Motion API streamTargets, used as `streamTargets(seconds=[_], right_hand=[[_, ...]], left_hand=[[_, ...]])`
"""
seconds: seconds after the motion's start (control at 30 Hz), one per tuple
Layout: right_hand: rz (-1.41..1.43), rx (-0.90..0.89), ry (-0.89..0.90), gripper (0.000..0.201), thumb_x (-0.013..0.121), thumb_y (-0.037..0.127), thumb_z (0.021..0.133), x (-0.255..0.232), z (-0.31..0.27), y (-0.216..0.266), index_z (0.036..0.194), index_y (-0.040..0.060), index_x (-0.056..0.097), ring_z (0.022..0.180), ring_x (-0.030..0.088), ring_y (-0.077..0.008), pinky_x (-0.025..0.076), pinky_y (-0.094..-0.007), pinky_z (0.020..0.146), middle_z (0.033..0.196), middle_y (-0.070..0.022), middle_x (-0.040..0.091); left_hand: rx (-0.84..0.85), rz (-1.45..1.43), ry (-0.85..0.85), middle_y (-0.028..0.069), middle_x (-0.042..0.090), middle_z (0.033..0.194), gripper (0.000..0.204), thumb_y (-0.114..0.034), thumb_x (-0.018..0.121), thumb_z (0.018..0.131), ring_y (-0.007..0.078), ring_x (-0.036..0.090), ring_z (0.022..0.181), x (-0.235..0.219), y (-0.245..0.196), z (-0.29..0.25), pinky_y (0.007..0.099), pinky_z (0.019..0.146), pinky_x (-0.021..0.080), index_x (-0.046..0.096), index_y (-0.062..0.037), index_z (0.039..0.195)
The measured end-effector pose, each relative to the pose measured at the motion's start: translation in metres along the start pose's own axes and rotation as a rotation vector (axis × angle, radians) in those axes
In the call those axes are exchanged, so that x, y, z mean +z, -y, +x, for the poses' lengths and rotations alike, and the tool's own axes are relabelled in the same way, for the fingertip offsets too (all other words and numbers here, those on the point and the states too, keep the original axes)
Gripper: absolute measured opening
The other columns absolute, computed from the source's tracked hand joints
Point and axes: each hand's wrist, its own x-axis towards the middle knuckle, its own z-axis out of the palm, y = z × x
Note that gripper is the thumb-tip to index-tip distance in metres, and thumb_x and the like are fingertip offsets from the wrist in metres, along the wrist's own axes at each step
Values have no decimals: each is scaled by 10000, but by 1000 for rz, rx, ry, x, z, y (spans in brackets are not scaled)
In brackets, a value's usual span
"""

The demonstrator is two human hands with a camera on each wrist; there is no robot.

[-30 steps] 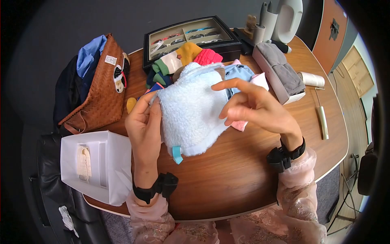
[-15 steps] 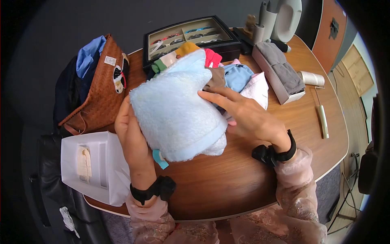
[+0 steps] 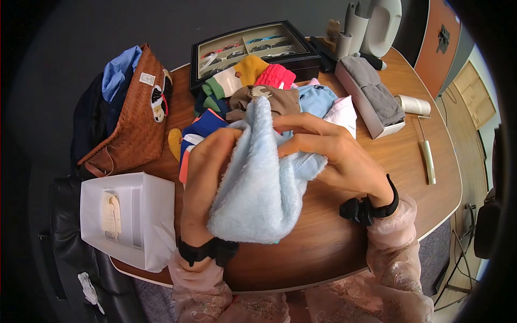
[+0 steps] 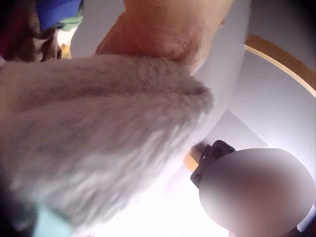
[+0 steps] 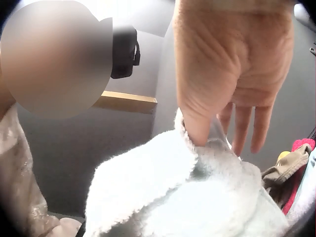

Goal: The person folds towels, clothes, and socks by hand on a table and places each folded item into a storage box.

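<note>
A fluffy light blue cloth [image 3: 256, 199] hangs folded between the two hands above the table. The left hand [image 3: 207, 172] grips its left side, fingertips hidden behind the fabric. At its right upper edge the right hand [image 3: 339, 156] pinches the cloth, the thumb pressed into a fold; in the right wrist view that thumb goes into the fleece [image 5: 143, 192] while the other fingers of the right hand [image 5: 234, 74] point down behind it. The left wrist view shows the fleece [image 4: 98, 123] beneath part of the left hand [image 4: 163, 34], with a turquoise tag [image 4: 52, 222] at the lower left.
Beyond the cloth lie folded clothes, among them a brown piece [image 3: 280, 99] and a blue one [image 3: 204, 125]. Behind stands a glasses case [image 3: 307, 59]. A woven basket [image 3: 132, 118] and white box [image 3: 159, 215] are at left, a box of grey cloth [image 3: 377, 124] at right.
The light blue cloth has turned from spread broadly to folded and bunched, moving lower toward the body. The right hand, loose beside it earlier, now pinches its edge. The brown and blue clothes are uncovered.
</note>
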Motion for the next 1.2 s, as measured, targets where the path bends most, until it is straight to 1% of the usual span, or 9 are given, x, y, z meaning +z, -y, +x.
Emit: streamTargets(seconds=[0.1, 0.13, 0.37, 0.47, 0.5, 0.63, 0.8, 1.07, 1.2], right_hand=[[-22, 11, 21, 418, 533, -102, 591, -3, 1, 6, 971, 52, 614, 994, 562, -324, 448, -367, 832, 1208, -129, 521], [-3, 55, 36, 342, 567, -50, 628, -3, 1, 9, 945, 52, 643, 1011, 565, -309, 449, -357, 845, 1208, -129, 530], [33, 103, 63, 268, 601, 12, 668, -8, -1, 14, 918, 55, 689, 989, 591, -269, 458, -330, 842, 1191, -126, 557], [-11, 112, 64, 265, 612, 23, 668, -13, -1, 18, 920, 51, 690, 972, 596, -263, 461, -330, 831, 1155, -126, 580], [-11, 113, 64, 265, 612, 23, 668, -15, -2, 19, 920, 51, 690, 972, 596, -263, 461, -330, 831, 1155, -126, 580], [-104, 112, -1, 239, 642, 57, 661, -25, -4, 18, 893, 49, 694, 966, 597, -257, 467, -327, 822, 1112, -123, 601], [-202, 66, -87, 263, 690, 73, 607, -38, -7, 16, 868, 47, 697, 990, 594, -245, 475, -313, 804, 1081, -114, 614], [-250, 111, -43, 309, 674, 62, 601, -58, -13, 27, 908, 41, 695, 953, 607, -249, 477, -321, 793, 1045, -131, 619], [-252, 78, 56, 282, 596, 53, 684, -64, -18, 35, 951, 55, 689, 815, 641, -276, 501, -331, 714, 929, -149, 647]], left_hand=[[-41, -40, 67, 50, 609, 872, 197, -152, 535, 899, 61, 575, 761, 2, 2, 6, 169, 661, 450, 530, 10, 1010], [-51, -70, 87, 68, 604, 946, 258, -114, 557, 881, 75, 581, 813, -1, 5, 8, 186, 694, 464, 492, 21, 1091], [-33, -142, 152, 114, 577, 1075, 366, -85, 530, 884, 112, 570, 950, -5, 6, 10, 213, 805, 462, 427, 28, 1216], [49, -98, 73, 132, 522, 1167, 364, -35, 543, 849, 124, 537, 1017, -11, -2, 8, 232, 831, 452, 461, 19, 1200], [113, 20, -31, 112, 558, 1118, 355, -41, 564, 836, 119, 560, 965, -19, -2, 10, 222, 813, 452, 488, 16, 1178], [423, -109, -182, 96, 596, 1030, 296, -66, 533, 879, 135, 583, 900, -36, -15, 6, 269, 853, 446, 494, 20, 1160], [709, -11, -300, 139, 554, 1095, 250, -80, 483, 914, 171, 539, 1018, -56, -33, -3, 300, 909, 417, 488, 34, 1136], [865, 118, -557, 100, 590, 1001, 179, -85, 516, 902, 136, 563, 943, -58, -48, -24, 253, 879, 424, 553, 20, 1042], [883, 91, -575, 120, 592, 1034, 220, -89, 517, 899, 158, 572, 961, -57, -53, -33, 269, 883, 433, 535, 25, 1086]])
